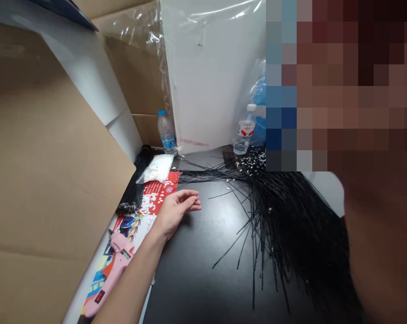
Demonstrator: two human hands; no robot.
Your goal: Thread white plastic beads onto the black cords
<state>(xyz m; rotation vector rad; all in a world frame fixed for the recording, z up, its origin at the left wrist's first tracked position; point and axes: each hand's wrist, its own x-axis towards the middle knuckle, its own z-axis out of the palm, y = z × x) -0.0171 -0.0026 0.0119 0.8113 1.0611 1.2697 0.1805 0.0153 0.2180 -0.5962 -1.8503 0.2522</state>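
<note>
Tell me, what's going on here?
A person's left hand is open and empty over a black tabletop, beside a red printed sheet scattered with small white bits. Long thin black strands fan across the table to its right. Nearby lie a pink hot glue gun, a black bundle of strands and a clear bag of white pieces.

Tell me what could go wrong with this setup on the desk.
The pink glue gun lies beside the left arm, so it could burn if hot. The loose black strands could tangle or snag. The white bits near the left hand could get knocked and scatter.
</note>
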